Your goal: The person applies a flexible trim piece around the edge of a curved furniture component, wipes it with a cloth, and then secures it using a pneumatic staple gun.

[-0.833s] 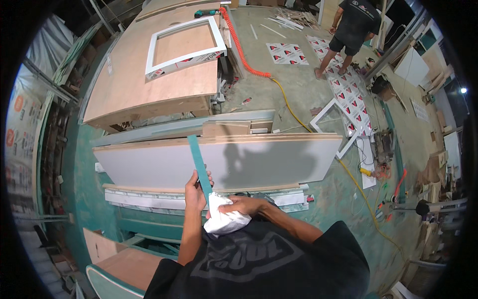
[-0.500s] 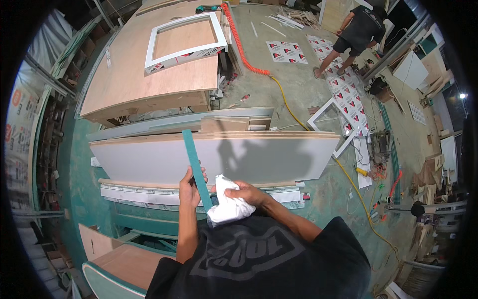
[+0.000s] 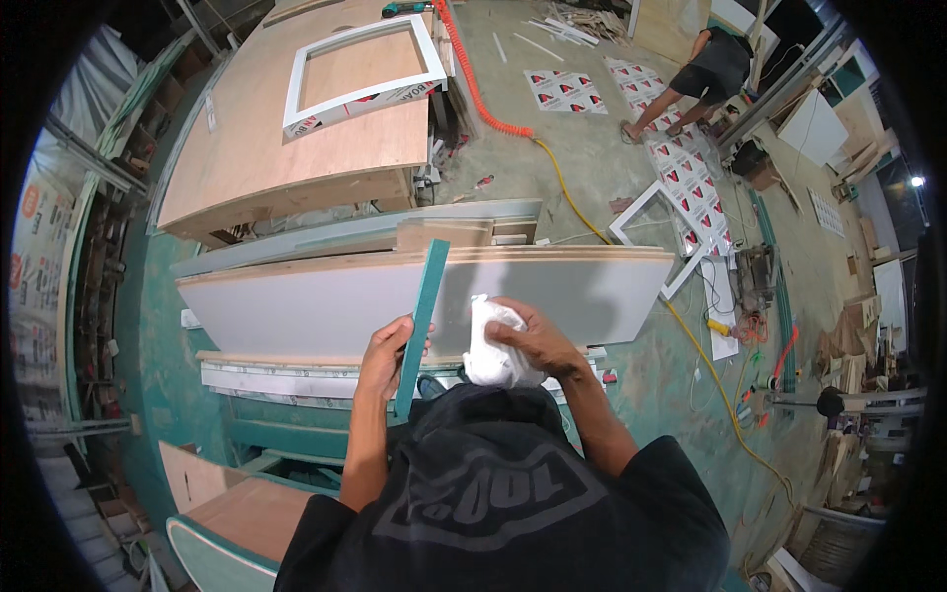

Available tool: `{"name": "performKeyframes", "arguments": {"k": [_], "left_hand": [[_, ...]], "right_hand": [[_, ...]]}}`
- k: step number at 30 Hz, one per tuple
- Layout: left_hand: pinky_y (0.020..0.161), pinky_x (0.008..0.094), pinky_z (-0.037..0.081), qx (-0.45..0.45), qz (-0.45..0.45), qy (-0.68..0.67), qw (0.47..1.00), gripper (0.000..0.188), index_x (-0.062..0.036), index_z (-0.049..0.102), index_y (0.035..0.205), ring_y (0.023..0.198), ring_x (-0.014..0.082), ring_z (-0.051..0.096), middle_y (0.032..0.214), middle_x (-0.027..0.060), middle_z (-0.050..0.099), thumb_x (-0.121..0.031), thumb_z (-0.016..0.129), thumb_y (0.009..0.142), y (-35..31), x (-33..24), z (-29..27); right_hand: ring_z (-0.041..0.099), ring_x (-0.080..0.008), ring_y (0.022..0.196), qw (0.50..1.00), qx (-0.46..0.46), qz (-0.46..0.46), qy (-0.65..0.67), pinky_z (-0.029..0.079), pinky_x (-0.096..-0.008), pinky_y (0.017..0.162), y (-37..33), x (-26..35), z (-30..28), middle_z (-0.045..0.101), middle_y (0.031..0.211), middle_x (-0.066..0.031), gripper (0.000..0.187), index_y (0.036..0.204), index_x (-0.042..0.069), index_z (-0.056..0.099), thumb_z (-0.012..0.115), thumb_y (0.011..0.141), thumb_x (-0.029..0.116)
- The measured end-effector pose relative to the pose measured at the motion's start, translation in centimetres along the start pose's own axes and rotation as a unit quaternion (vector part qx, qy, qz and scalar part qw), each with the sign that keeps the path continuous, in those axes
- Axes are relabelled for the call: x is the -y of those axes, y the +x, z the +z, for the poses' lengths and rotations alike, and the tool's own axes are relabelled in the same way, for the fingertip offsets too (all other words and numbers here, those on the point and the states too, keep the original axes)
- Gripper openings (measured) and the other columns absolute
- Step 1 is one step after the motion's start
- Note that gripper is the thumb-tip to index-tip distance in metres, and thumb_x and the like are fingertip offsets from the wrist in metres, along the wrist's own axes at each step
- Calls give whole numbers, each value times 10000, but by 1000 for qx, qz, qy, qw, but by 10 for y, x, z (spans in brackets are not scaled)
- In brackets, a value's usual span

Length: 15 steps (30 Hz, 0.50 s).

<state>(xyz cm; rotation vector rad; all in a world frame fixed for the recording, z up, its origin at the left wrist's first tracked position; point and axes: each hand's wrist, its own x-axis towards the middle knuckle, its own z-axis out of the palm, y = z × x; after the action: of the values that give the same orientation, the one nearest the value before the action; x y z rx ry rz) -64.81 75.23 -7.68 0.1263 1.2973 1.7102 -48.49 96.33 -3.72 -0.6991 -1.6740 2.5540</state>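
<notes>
My left hand [image 3: 388, 353] is closed around the lower half of a narrow teal-green strip [image 3: 425, 311], which stands nearly upright and leans a little to the right at its top. To the right of it, my right hand [image 3: 533, 340] grips a crumpled white cloth [image 3: 493, 345]. The cloth is apart from the strip. Both hands are in front of my chest, over the near side of a long grey panel [image 3: 572, 296] standing on its edge. What the strip is made of I cannot tell.
Beyond the panels stands a plywood-topped workbench [image 3: 247, 168] with a white rectangular frame [image 3: 424, 59] on it. A coiled orange hose [image 3: 478, 99] and yellow hose [image 3: 567, 197] cross the floor. At the far right, another person [image 3: 715, 69] bends over patterned sheets. A curved wooden piece [image 3: 237, 513] lies lower left.
The strip has swung from leaning left to leaning right. My right hand has moved up and right with the cloth, away from the strip. The other person has bent lower.
</notes>
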Motion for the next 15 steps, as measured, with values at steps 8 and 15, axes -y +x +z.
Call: {"name": "performKeyframes", "arguments": {"k": [8, 15], "left_hand": [[773, 268, 554, 66, 1, 12, 998, 375, 37, 640, 1186, 843, 139, 661, 1060, 118, 709, -297, 539, 1049, -12, -11, 13], [759, 277, 562, 92, 3, 13, 996, 445, 52, 618, 1290, 847, 143, 671, 1072, 140, 724, -301, 607, 1018, -17, -10, 12]], "right_hand": [[623, -91, 929, 992, -8, -58, -114, 523, -272, 819, -13, 50, 0, 682, 1063, -25, 501, 1319, -7, 593, 736, 945, 292], [616, -106, 943, 982, -32, -94, -159, 512, -277, 830, -16, 69, 6, 684, 1068, -41, 493, 1291, -5, 610, 732, 947, 327]]}}
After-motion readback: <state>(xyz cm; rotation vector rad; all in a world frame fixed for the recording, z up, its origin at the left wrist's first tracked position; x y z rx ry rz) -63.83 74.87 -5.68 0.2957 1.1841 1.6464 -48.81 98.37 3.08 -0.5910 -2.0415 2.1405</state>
